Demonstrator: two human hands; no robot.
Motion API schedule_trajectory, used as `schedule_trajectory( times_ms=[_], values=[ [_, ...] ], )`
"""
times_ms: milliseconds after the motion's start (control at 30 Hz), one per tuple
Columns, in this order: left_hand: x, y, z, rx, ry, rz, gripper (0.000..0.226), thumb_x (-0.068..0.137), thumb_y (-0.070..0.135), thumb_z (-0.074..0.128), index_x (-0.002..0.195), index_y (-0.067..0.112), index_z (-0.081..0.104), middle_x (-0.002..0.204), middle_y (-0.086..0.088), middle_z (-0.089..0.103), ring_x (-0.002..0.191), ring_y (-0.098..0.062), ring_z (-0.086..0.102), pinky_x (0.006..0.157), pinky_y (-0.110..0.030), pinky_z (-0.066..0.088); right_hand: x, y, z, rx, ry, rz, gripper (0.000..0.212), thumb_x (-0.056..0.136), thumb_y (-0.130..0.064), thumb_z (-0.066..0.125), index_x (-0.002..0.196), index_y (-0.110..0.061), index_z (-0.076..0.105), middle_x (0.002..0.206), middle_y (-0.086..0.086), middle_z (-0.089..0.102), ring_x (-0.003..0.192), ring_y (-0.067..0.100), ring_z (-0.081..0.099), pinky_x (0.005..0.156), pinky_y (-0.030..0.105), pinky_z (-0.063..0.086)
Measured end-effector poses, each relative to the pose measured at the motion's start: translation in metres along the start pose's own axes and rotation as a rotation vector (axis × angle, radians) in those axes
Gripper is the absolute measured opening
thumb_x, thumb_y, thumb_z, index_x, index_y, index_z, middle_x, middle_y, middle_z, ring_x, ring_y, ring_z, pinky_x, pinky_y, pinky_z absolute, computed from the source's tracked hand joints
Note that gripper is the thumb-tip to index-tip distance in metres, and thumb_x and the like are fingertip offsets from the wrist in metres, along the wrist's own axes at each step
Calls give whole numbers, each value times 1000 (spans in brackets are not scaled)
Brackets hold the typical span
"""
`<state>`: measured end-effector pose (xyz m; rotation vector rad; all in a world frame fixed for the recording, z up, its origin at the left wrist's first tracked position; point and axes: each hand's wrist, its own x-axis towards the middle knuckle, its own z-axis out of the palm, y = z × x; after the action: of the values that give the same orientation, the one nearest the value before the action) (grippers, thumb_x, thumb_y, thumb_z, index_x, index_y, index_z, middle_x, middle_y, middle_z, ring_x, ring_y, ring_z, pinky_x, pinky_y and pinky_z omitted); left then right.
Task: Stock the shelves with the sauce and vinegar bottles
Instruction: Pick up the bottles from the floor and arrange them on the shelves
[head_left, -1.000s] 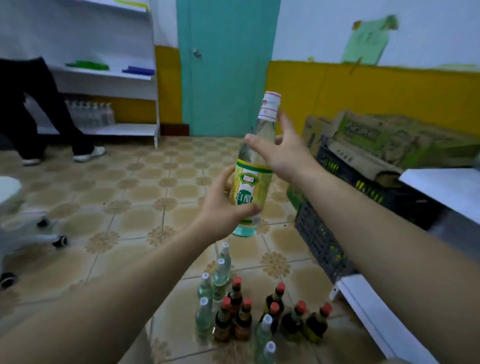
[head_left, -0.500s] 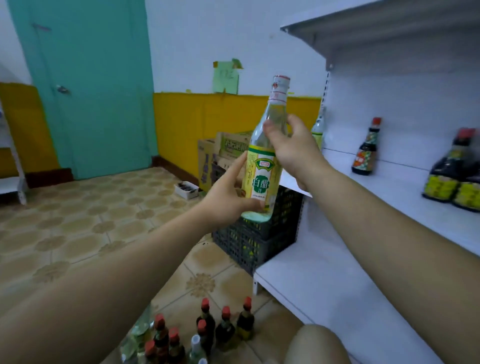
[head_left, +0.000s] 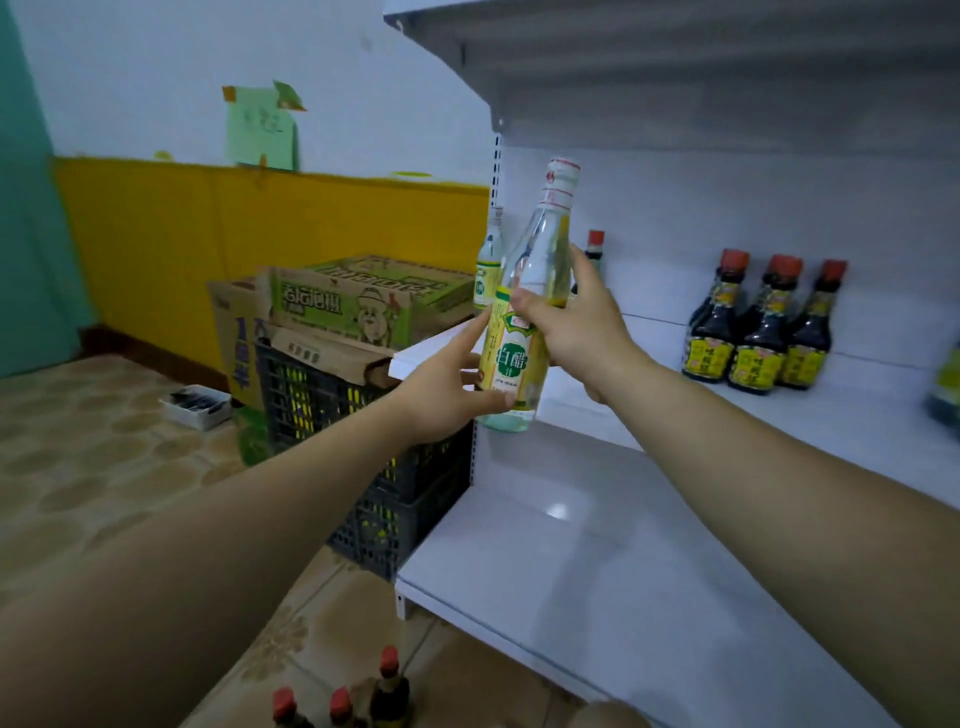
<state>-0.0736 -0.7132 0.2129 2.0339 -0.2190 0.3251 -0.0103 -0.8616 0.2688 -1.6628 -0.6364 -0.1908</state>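
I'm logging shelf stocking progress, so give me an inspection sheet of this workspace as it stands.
Surface: white middle shelf, with a lower shelf beneath.
Job's things: vinegar bottle tilted, held at the middle shelf's left end, not set down; second vinegar bottle and three dark sauce bottles stand on that shelf; red-capped bottles on the floor.
Clutter: cardboard boxes on a black crate.
Hands: left hand grips the bottle's base, right hand its shoulder.
Cables: nothing seen.
Surroundings: tiled floor, yellow and white wall, teal door.
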Motion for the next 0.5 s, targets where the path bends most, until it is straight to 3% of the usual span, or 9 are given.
schedule_trajectory(
  times_ms=[133,267,367,500],
  values=[
    [44,-43,-15,397,-36,-176,79,85,43,63,149,31,18,150,-1,34,134,-20,36,98,-28,36,40,28,2,-29,67,15,65,84,-21,71,138,-35,37,109,-17,58,97,9,62,75,27,52],
    [85,-86,-26,712,-82,-191,65,90,50,50,146,25,28,155,-3,24,142,-21,21,114,-40,22,84,67,8,-66,99,60,73,82,-23,73,143,-32,34,128,-9,57,106,13,60,88,38,53],
    [118,-111,-33,852,-93,-240,59,94,56,35,147,29,26,157,-4,15,145,-25,8,114,-53,12,115,94,12,-105,92,68,75,81,-24,74,144,-31,33,133,-6,55,111,17,59,93,43,52],
    [155,-139,-33,913,-118,-301,59,94,59,25,146,32,26,158,-3,14,145,-28,6,112,-55,5,150,124,18,-144,112,57,77,80,-26,74,144,-29,32,131,-10,55,107,14,59,90,40,52]
  ],
)
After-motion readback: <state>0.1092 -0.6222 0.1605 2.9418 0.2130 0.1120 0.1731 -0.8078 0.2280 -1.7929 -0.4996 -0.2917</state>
